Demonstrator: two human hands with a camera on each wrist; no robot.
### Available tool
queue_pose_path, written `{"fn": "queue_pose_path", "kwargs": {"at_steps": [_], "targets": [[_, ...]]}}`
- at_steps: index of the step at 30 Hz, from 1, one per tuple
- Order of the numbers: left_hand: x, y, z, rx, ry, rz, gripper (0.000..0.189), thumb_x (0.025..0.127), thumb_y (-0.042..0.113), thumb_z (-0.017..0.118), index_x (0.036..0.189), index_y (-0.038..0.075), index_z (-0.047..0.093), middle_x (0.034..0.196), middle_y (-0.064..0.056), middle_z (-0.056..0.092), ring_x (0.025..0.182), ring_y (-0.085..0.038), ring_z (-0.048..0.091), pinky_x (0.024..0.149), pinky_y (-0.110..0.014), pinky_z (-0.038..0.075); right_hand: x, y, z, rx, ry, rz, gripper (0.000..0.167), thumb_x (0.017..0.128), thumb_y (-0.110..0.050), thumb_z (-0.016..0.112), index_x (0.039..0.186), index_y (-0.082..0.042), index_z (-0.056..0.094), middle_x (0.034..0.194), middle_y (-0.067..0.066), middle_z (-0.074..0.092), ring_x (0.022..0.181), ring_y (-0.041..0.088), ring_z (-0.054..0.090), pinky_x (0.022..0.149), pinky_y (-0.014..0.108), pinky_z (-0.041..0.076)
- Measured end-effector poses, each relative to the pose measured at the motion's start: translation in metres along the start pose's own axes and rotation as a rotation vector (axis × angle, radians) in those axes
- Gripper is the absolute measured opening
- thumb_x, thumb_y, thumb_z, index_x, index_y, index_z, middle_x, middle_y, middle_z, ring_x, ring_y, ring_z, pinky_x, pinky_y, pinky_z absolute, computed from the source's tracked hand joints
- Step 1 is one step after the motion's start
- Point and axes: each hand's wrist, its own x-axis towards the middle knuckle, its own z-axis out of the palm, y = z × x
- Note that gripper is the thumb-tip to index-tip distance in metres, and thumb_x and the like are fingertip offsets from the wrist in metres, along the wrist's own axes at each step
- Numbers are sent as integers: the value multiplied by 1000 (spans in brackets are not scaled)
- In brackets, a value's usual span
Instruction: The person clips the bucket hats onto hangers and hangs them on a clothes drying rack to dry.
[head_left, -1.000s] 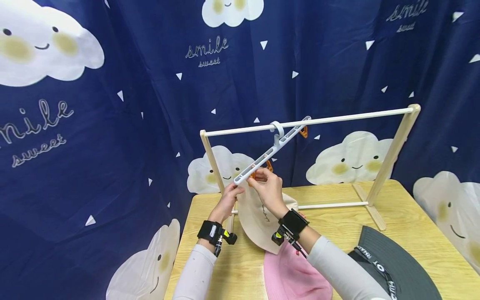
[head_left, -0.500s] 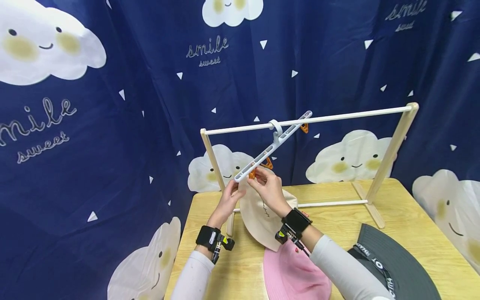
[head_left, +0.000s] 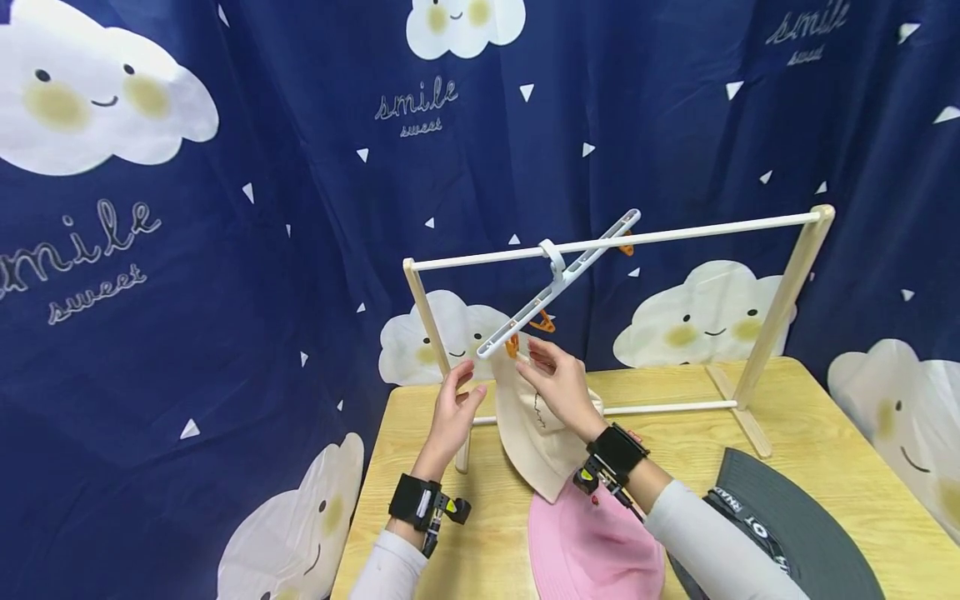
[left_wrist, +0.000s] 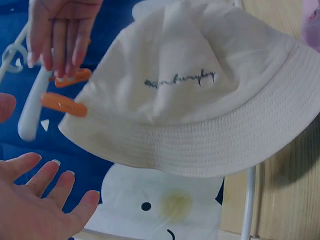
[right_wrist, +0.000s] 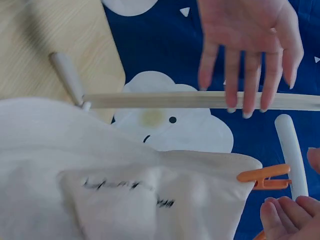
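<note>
A cream bucket hat (left_wrist: pixel 175 95) with dark script hangs by its brim from an orange clip (right_wrist: pixel 265 177) under the near end of a white hanger (head_left: pixel 558 285). My left hand (head_left: pixel 452 410) is off to the left of that hanger end, fingers spread and holding nothing. Close to the right of the clip, my right hand (head_left: pixel 557 379) has its fingers loosely bent, with nothing between them; it overlaps the hat in the head view. Another orange clip (head_left: pixel 542 322) hangs unused farther along, and a third orange clip (head_left: pixel 627 243) is near the far end.
The hanger hooks over the white rail (head_left: pixel 697 234) of a wooden stand (head_left: pixel 783 304) on the wooden table (head_left: pixel 675 387). On the table lie a pink bucket hat (head_left: pixel 592 546) and a dark grey hat (head_left: pixel 806 517). A blue curtain (head_left: pixel 300 208) hangs behind.
Both hands have let go of the hanger and clip and drawn apart, the left down and left, the right slightly right. The hanger has swung a little, with the cream hat shifting right.
</note>
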Motion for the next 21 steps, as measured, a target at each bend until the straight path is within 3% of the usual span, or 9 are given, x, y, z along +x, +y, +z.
{"fn": "queue_pose_path", "kwargs": {"at_steps": [7,14,21], "targets": [[-9,16,13,80,84,49,50,101,12,68,147,2,52,142,-16,59,133,-36,56,107,-55,47,-20,12,-28,-32,14,-9,42,91,7,75,129,16,62,128,34,66,118,49,66,102,53,52],[-6,33,27,127,107,67,40,102,28,68,134,4,65,119,-10,73,108,-24,70,92,-38,56,-47,32,-63,-109,48,-9,36,93,-3,78,127,8,67,124,26,72,110,42,72,94,36,57],[8,47,51,119,117,66,33,101,33,69,118,6,74,99,-4,78,86,-13,70,80,-26,57,-72,52,-83,-278,135,-108,34,92,-3,78,124,5,69,117,24,74,100,39,75,88,28,57]]}}
